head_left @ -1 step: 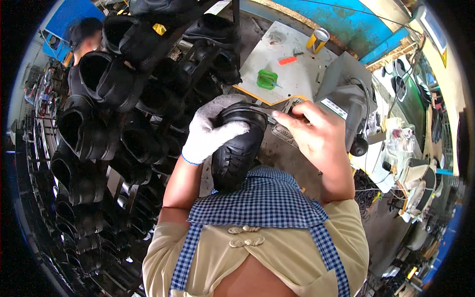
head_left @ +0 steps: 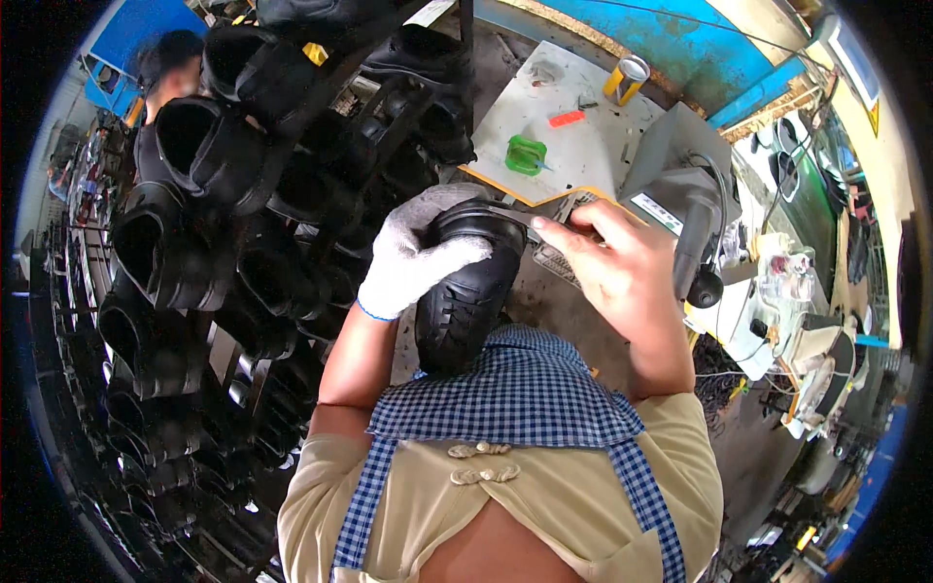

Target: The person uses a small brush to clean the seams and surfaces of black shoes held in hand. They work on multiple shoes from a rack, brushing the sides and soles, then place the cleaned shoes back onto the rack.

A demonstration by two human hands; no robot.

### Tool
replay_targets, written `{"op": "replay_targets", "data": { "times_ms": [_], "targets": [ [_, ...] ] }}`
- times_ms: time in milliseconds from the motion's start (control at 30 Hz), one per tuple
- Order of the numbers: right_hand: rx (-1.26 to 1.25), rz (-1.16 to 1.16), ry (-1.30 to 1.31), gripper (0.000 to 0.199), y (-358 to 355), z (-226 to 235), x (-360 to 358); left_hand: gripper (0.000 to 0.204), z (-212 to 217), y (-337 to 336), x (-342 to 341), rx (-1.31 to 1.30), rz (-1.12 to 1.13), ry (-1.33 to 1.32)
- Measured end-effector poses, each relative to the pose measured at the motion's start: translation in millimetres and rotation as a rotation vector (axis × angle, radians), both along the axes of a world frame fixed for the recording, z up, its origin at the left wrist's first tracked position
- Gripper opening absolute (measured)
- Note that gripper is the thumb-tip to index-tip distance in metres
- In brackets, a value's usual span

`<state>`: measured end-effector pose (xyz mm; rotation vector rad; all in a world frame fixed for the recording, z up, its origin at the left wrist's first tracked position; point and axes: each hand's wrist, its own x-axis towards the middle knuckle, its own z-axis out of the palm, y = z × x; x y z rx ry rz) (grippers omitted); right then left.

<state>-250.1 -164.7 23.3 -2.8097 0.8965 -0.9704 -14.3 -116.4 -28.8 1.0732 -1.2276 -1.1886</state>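
A black shoe (head_left: 465, 306) stands on end in front of my apron, its laced or ridged front toward me. My left hand (head_left: 406, 264), in a white knit glove, is closed around its upper end, with the thumb lying across it. My bare right hand (head_left: 622, 260) pinches a thin, flat, greyish blade-like tool (head_left: 512, 214). That tool's far end reaches the shoe's upper rim, close to the gloved fingers. Its exact kind is too small to make out, and part of it is hidden by my fingers.
A rack of black shoes (head_left: 209, 151) fills the left side, with a person (head_left: 173, 73) behind it. Ahead, a white table (head_left: 593, 160) carries a green object (head_left: 526, 154), a red piece (head_left: 567, 119) and a yellow can (head_left: 626, 80). A grey machine (head_left: 680, 160) stands at its right.
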Motion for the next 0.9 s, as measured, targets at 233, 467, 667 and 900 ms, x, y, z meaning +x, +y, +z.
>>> {"op": "replay_targets", "data": {
  "times_ms": [233,467,667,900],
  "targets": [
    [0.163,-0.034,-0.274,0.026,-18,-33,10,0.049,-2,0,4,0.022,-0.001,0.032],
    [0.427,0.003,-0.285,0.029,-11,-61,-10,0.052,-6,-5,20,-0.006,0.171,0.12],
    [0.161,0.045,-0.24,0.034,-6,-35,-2,0.051,2,-7,18,-0.034,0.091,0.033],
    [-0.078,0.053,0.084,0.032,-9,12,1,0.047,6,-3,4,-0.003,0.02,-0.006]
  ]
}}
